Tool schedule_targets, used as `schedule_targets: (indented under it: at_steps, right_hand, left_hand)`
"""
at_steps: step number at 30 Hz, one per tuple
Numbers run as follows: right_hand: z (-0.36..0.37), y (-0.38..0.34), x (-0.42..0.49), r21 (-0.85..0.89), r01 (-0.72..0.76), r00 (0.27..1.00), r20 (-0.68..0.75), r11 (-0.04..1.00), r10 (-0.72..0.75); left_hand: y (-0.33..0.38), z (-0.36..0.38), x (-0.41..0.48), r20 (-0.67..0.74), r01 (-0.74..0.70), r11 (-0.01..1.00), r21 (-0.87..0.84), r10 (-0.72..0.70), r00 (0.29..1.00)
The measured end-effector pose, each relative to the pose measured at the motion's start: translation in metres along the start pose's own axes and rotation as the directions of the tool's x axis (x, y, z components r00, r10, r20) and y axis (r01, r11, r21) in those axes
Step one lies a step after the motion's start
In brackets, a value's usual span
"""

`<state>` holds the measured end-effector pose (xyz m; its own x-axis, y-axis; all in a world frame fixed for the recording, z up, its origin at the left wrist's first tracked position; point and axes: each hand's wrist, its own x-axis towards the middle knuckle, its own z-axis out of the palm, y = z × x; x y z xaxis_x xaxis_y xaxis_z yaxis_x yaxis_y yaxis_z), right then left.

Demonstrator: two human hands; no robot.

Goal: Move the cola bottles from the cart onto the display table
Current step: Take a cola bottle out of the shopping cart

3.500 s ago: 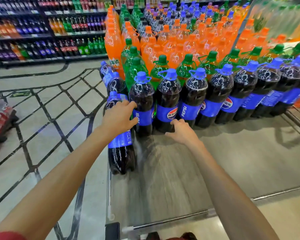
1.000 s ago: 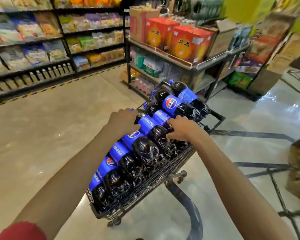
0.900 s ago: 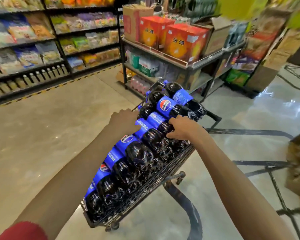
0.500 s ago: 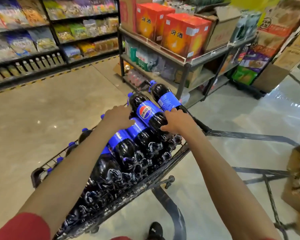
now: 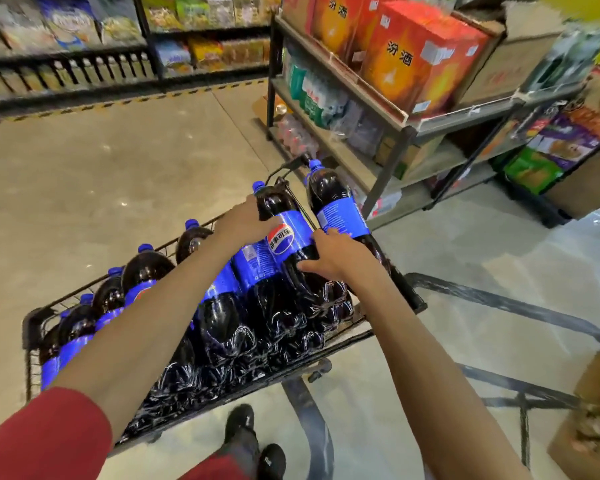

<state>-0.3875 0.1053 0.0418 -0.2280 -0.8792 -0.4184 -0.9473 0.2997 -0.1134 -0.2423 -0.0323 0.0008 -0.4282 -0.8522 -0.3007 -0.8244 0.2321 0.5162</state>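
A black wire cart [image 5: 329, 344] in front of me holds several dark cola bottles with blue labels and caps, lying side by side. My left hand [image 5: 245, 225] grips the shoulder of the bottle with the round logo [image 5: 286, 237] at the cart's far right. My right hand [image 5: 336, 256] is curled over the lower bodies of that bottle and the rightmost cola bottle [image 5: 340, 211], its thumb on the logo bottle. Both bottles point their caps away from me. The display table is not in view.
A metal rack [image 5: 406, 133] with orange boxes [image 5: 420, 53] stands just beyond the cart on the right. Snack shelves [image 5: 84, 57] line the far left. Bare floor [image 5: 101, 188] spreads left of the cart. A cardboard box [image 5: 593, 420] sits at the lower right. My shoes [image 5: 257, 441] are below.
The view has swung from the display table to the cart. Over the last second the cart has come closer, and both hands have stayed on the two far bottles.
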Motion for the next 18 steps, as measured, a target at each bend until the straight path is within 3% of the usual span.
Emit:
schedule_targets:
  at_steps: [4, 10, 18]
  right_hand:
    - [0.002, 0.006, 0.014, 0.141, 0.003, 0.999, 0.042, 0.99, -0.009]
    - [0.006, 0.018, 0.019, 0.39, -0.021, 0.993, 0.115, 0.921, -0.026]
    - [0.004, 0.023, 0.029, 0.503, -0.12, 0.974, 0.226, 0.856, 0.004]
  left_hand:
    - [-0.006, 0.004, 0.026, -0.003, 0.09, 0.979, -0.185, -0.092, 0.996]
    - [-0.011, 0.007, 0.05, 0.068, 0.118, 0.91, -0.397, -0.099, 0.993]
    - [-0.01, 0.013, 0.064, 0.162, 0.246, 0.875, -0.416, -0.195, 0.967]
